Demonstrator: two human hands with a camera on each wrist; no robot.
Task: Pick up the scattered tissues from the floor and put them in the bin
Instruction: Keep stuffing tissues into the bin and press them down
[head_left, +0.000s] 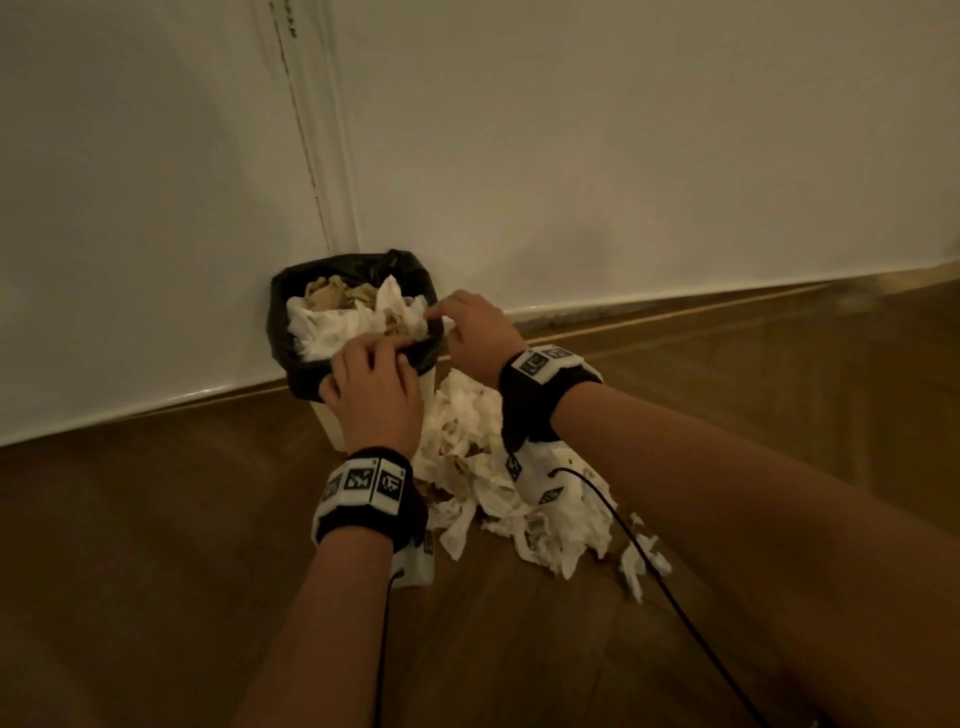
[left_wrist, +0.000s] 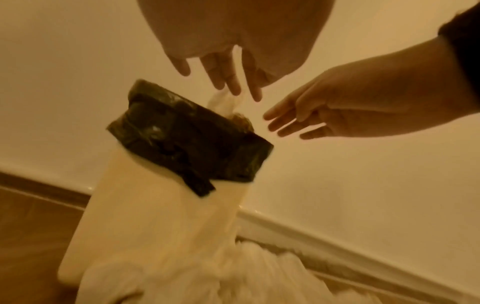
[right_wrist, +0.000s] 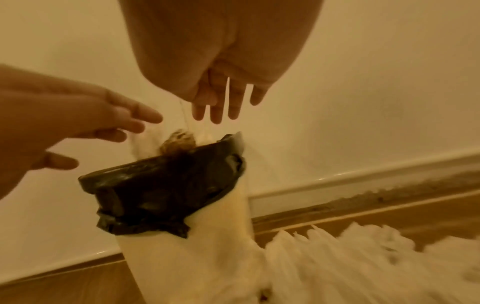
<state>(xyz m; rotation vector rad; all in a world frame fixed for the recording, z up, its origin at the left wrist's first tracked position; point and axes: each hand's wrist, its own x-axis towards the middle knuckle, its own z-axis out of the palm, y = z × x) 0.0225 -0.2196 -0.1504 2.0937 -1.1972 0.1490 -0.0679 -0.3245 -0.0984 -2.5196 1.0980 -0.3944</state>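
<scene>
A cream bin (head_left: 332, 428) with a black liner (head_left: 279, 332) stands against the wall, heaped with white and brown-stained tissues (head_left: 337, 327). My left hand (head_left: 384, 353) hovers over the bin's front rim, fingers straight and holding nothing. My right hand (head_left: 441, 322) is at the right rim, also holding nothing. In the left wrist view my left hand (left_wrist: 226, 82) and right hand (left_wrist: 285, 123) spread above a tissue (left_wrist: 223, 105) poking out of the liner (left_wrist: 182, 144). A pile of crumpled tissues (head_left: 467, 441) lies on the floor to the right of the bin.
The white wall (head_left: 623, 156) and its skirting board (head_left: 675, 301) run behind the bin, with a moulded trim (head_left: 322, 182) in the corner. Wood floor (head_left: 156, 571) spreads to the left and front. Black cables (head_left: 649, 571) trail from both wristbands.
</scene>
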